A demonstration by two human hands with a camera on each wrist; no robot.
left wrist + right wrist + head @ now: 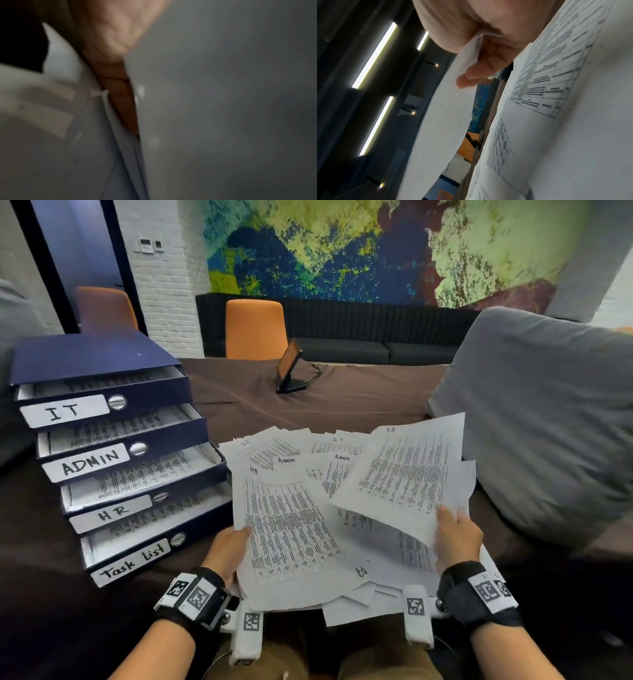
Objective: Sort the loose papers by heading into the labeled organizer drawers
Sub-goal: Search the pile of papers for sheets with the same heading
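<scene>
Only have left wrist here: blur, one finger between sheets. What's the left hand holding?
Observer: Head view shows the left hand gripping the left edge of a sheet; its heading looks like HR.
Operator: Right hand?
Observer: The right hand pinches the lower edge of a second sheet, raised over the pile. I can't read its heading.
Operator: Where are the drawers?
Observer: The organizer stands left of the pile. It has four open drawers, from the top IT, ADMIN, HR and Task list, with paper in each.
</scene>
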